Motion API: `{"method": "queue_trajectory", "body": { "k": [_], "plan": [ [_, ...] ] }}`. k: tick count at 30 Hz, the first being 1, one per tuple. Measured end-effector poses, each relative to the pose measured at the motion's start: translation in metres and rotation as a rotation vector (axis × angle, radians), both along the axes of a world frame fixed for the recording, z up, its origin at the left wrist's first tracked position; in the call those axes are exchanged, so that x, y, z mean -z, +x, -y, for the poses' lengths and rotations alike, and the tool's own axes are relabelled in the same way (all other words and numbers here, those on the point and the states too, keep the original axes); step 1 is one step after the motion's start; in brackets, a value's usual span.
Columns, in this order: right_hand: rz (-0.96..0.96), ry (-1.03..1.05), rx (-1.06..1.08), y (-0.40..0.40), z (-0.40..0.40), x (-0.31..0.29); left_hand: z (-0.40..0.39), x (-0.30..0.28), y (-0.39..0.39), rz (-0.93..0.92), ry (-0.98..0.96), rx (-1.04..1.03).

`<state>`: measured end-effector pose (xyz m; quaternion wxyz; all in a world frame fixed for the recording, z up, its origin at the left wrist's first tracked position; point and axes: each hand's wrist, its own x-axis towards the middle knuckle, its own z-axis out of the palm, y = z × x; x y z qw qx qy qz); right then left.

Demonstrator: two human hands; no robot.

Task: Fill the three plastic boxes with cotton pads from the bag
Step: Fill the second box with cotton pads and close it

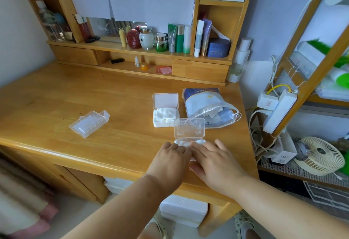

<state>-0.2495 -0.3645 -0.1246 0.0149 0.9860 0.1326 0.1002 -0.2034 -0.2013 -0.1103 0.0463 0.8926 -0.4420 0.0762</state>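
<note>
Near the desk's front edge, both my hands lie on an open clear plastic box (189,127) whose raised lid stands behind them. My left hand (170,158) and my right hand (213,160) press flat on the white cotton pads (186,143) in its base, fingers straight. Behind it stands a second open box (165,100) heaped with cotton pads (166,115). A third clear box (89,123) lies apart to the left, lid down, with pads inside. The blue and white bag of pads (206,106) lies to the right, its mouth open toward me.
A wooden shelf unit with bottles and jars (162,38) lines the back of the desk (75,97). To the right, past the desk's edge, are a power strip (279,110), cables and a small fan (321,155). White storage boxes (184,210) sit under the desk.
</note>
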Motion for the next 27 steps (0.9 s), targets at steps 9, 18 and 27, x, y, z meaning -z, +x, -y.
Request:
{"method": "queue_trajectory", "body": {
  "k": [9,18,27],
  "plan": [
    [0.086,0.174,0.037,-0.008,-0.001,0.006,-0.001,0.003,0.001,0.021,0.014,0.024],
    [-0.041,0.175,-0.030,0.002,0.010,-0.003,-0.008,0.005,0.013,0.019,-0.105,0.094],
    [-0.087,0.352,-0.073,0.007,0.018,-0.011,-0.006,0.008,0.013,-0.159,-0.236,0.155]
  ]
}}
